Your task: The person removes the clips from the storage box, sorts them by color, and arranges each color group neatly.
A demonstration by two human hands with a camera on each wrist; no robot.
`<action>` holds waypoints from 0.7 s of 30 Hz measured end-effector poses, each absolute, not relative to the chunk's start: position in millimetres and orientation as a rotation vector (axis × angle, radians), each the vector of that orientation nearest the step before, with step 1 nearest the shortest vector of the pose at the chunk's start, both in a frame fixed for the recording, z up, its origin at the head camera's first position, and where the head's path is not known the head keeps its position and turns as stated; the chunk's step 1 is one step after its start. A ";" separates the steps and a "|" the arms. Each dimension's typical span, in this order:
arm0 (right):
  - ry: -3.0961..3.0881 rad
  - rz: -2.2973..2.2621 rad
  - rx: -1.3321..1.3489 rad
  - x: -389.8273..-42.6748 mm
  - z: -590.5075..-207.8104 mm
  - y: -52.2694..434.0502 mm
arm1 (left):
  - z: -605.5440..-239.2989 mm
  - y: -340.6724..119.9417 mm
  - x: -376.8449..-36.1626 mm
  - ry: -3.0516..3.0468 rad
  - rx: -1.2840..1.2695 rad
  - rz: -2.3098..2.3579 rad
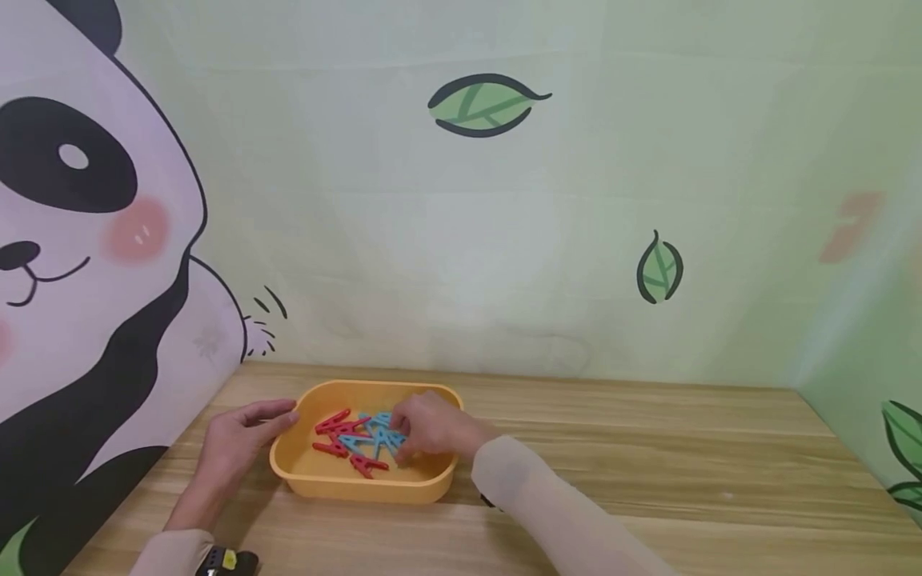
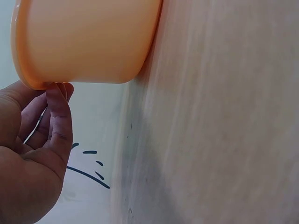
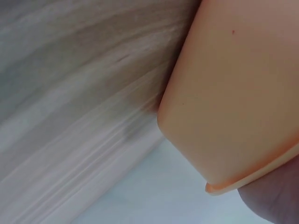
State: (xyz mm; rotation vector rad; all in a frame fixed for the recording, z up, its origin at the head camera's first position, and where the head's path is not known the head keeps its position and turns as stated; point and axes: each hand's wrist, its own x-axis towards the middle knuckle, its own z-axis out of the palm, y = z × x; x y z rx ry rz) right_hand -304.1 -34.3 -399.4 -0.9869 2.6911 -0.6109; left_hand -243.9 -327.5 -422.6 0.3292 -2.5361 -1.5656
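Note:
A yellow plastic tub [image 1: 363,490] sits on the wooden table, with red clothespins [image 1: 331,450] on its left side and blue clothespins [image 1: 378,440] toward the middle. At the tub's left end, my left hand [image 1: 241,440] pinches the rim, its fingertips [image 2: 58,91] just under the lip in the left wrist view. My right hand [image 1: 432,428] reaches over the right end into the tub, fingers bent down among the blue clothespins. Whether it pinches one I cannot tell. In the right wrist view the tub's outer wall [image 3: 233,98] hides the fingers.
Behind the wooden table [image 1: 648,464] hangs a pale green cloth backdrop [image 1: 324,200] with a printed panda [image 1: 166,320] on the left and printed leaves. A dark watch-like band [image 1: 225,562] is around the left wrist.

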 end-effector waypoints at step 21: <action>2.583 -0.904 -1.052 -310.0 -399.9 -28.4 | -422.3 -325.2 -243.4 -2.538 0.338 -1.553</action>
